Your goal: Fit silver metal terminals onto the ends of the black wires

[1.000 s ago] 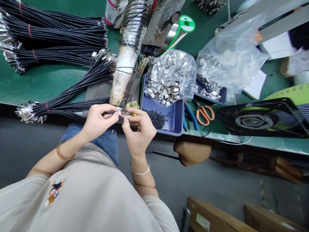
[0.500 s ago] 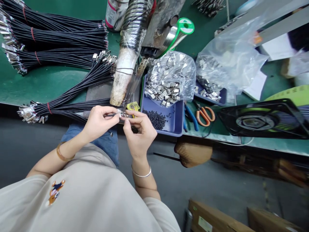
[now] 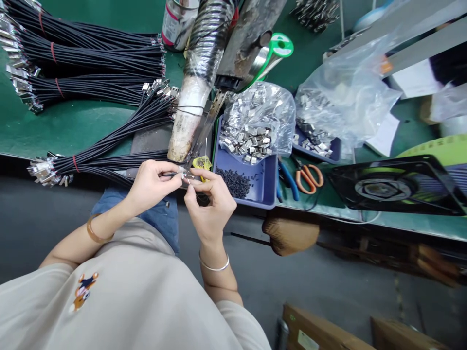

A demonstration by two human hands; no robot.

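Between thumb and forefinger my left hand (image 3: 153, 182) pinches the end of a black cable (image 3: 167, 175) near the bench edge. Facing it, my right hand (image 3: 211, 201) has its fingers closed at the thin wire ends beyond the cable's tip; what exactly lies in the fingertips is too small to make out. Just behind the fingers is a small yellow piece (image 3: 202, 164). A bundle of black cables (image 3: 109, 133) with metal connectors lies to the left of my hands. The white, taped end of a duct (image 3: 181, 131) hangs right above them.
A blue tray (image 3: 264, 187) holds short black tubes (image 3: 233, 182) and a bag of metal shells (image 3: 255, 143). Right of it lie blue-handled pliers (image 3: 289, 181) and orange-handled scissors (image 3: 309, 179). A black fan (image 3: 386, 187) stands at the bench edge. A solder spool (image 3: 273, 53) is behind.
Both hands stay at nearly the same spot. My right thumb has shifted slightly left, toward the wire ends. The whole view has moved a little.
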